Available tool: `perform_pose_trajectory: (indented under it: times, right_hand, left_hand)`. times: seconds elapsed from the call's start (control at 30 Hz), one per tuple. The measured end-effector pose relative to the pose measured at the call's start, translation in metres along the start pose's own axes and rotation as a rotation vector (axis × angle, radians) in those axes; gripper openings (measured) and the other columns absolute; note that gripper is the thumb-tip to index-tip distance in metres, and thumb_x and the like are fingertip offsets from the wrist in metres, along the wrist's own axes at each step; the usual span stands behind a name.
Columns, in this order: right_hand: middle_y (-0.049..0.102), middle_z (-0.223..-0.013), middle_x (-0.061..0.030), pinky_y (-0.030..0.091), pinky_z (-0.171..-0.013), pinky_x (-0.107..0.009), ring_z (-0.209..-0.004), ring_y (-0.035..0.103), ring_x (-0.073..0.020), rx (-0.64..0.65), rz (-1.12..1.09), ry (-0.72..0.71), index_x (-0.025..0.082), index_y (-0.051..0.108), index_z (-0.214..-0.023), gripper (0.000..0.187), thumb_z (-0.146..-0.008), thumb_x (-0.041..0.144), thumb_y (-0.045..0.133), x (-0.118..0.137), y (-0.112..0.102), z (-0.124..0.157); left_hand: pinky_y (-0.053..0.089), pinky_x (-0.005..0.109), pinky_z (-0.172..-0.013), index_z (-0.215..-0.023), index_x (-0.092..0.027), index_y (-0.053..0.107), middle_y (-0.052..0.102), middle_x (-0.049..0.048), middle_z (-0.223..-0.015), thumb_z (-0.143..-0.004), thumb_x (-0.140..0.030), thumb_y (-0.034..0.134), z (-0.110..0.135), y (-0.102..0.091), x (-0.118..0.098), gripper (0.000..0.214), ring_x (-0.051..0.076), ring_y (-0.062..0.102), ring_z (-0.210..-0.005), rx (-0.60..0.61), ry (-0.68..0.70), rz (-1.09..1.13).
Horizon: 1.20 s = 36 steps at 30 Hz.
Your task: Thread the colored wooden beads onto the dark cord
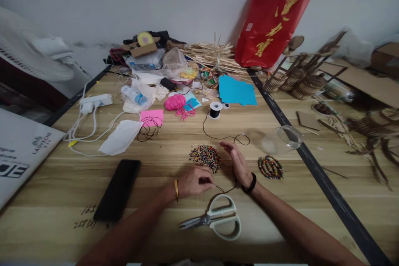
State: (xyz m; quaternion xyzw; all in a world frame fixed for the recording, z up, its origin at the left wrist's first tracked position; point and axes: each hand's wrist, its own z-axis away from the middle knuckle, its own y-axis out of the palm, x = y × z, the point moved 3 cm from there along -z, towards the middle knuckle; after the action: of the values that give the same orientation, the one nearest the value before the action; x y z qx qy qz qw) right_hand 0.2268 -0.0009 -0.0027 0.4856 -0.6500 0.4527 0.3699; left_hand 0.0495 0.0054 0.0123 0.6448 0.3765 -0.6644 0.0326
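My left hand (196, 181) rests on the wooden table (174, 224), fingers pinched on a thin black cord (222, 190) just below a pile of small coloured beads (205, 157). My right hand (237, 162) lies beside the pile on its right, fingers stretched out and together, edge down. The cord runs up to a black spool (215, 110). A finished bead bracelet (270, 167) lies right of my right wrist. White-handled scissors (215, 218) lie in front of both hands.
A black phone (117, 190) lies at the left front. A white mask (121, 137), a power strip (95, 101), pink yarn (175, 102), blue paper (236, 90) and a clear cup (282, 139) on its side lie further back. A red bag (274, 18) leans on the wall.
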Motion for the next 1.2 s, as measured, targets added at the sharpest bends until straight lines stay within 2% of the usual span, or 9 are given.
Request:
perform_pose_trajectory:
  times: [0.1,0.2,0.4,0.67,0.77,0.9,1.03,1.13,1.2]
  right_hand:
    - [0.044,-0.134,-0.0105,0.029,-0.11,-0.049,-0.128,0.037,-0.0236,0.083,0.172,-0.029,0.021,0.039,-0.132,0.045,-0.098,0.045,0.024,-0.001,0.01,0.001]
    - [0.037,-0.14,-0.0113,0.026,-0.112,-0.049,-0.133,0.03,-0.0229,0.157,0.298,-0.088,0.021,0.032,-0.137,0.045,-0.098,0.041,0.026,0.001,0.022,0.003]
    - [0.033,-0.142,-0.0163,0.026,-0.111,-0.053,-0.136,0.025,-0.0272,0.204,0.516,-0.149,0.016,0.033,-0.137,0.049,-0.096,0.042,0.032,0.003,0.042,0.0]
    - [0.036,-0.141,-0.016,0.028,-0.107,-0.055,-0.135,0.027,-0.0286,0.223,0.571,-0.144,0.017,0.039,-0.134,0.045,-0.096,0.042,0.032,0.003,0.057,-0.009]
    - [0.04,-0.137,-0.0148,0.03,-0.108,-0.049,-0.132,0.031,-0.0257,0.223,0.491,-0.103,0.017,0.041,-0.131,0.044,-0.097,0.043,0.03,0.004,0.054,-0.017]
    - [0.051,-0.123,-0.0103,0.038,-0.102,-0.042,-0.119,0.045,-0.0208,0.212,0.375,-0.051,0.02,0.042,-0.126,0.035,-0.098,0.037,0.028,0.008,0.037,-0.029]
    - [0.055,-0.099,-0.0101,0.047,-0.085,-0.041,-0.095,0.053,-0.0232,0.218,0.506,-0.116,0.016,0.05,-0.107,0.019,-0.092,0.025,0.041,0.011,0.014,-0.027]
    - [0.054,-0.086,-0.0093,0.047,-0.074,-0.04,-0.081,0.051,-0.0231,0.272,0.613,-0.183,0.017,0.052,-0.092,0.01,-0.088,0.017,0.043,0.011,-0.001,-0.016]
    - [0.053,-0.082,-0.0091,0.046,-0.069,-0.038,-0.077,0.049,-0.0224,0.331,0.618,-0.211,0.018,0.053,-0.085,0.012,-0.089,0.016,0.043,0.013,-0.007,-0.007]
  left_hand:
    - [0.045,0.022,-0.068,-0.071,-0.014,0.066,0.064,0.0043,-0.074,-0.08,-0.02,0.061,0.0,0.0,-0.002,0.012,0.013,0.058,-0.07,0.008,0.008,-0.042]
    - [0.044,0.021,-0.068,-0.071,-0.015,0.067,0.064,0.0029,-0.074,-0.078,-0.016,0.061,0.0,0.001,-0.003,0.009,0.012,0.057,-0.07,0.043,-0.003,-0.121]
    - [0.039,0.019,-0.059,-0.07,-0.015,0.067,0.061,0.001,-0.068,-0.074,-0.011,0.063,-0.001,0.004,-0.009,0.007,0.01,0.052,-0.062,0.12,0.031,-0.221]
    - [0.039,0.019,-0.057,-0.07,-0.015,0.068,0.062,0.0011,-0.067,-0.076,-0.014,0.062,0.007,0.005,-0.012,0.009,0.01,0.052,-0.06,0.111,0.024,-0.202]
    - [0.041,0.02,-0.061,-0.071,-0.015,0.068,0.063,0.0026,-0.069,-0.077,-0.017,0.063,0.009,0.009,-0.015,0.009,0.011,0.055,-0.063,0.115,0.043,-0.152]
    - [0.043,0.02,-0.065,-0.072,-0.015,0.068,0.064,0.0038,-0.072,-0.078,-0.019,0.062,0.007,0.016,-0.027,0.009,0.012,0.056,-0.066,0.128,0.093,-0.091]
    - [0.043,0.02,-0.062,-0.072,-0.014,0.068,0.063,0.0045,-0.072,-0.08,-0.02,0.061,0.003,0.019,-0.037,0.012,0.012,0.056,-0.065,0.12,0.14,-0.054]
    - [0.044,0.021,-0.064,-0.074,-0.014,0.068,0.064,0.0056,-0.075,-0.081,-0.022,0.06,0.001,0.014,-0.039,0.013,0.012,0.058,-0.068,0.082,0.153,-0.029]
    - [0.045,0.022,-0.067,-0.075,-0.013,0.068,0.064,0.0059,-0.075,-0.082,-0.022,0.06,0.001,0.009,-0.039,0.014,0.013,0.058,-0.071,0.049,0.147,-0.015]
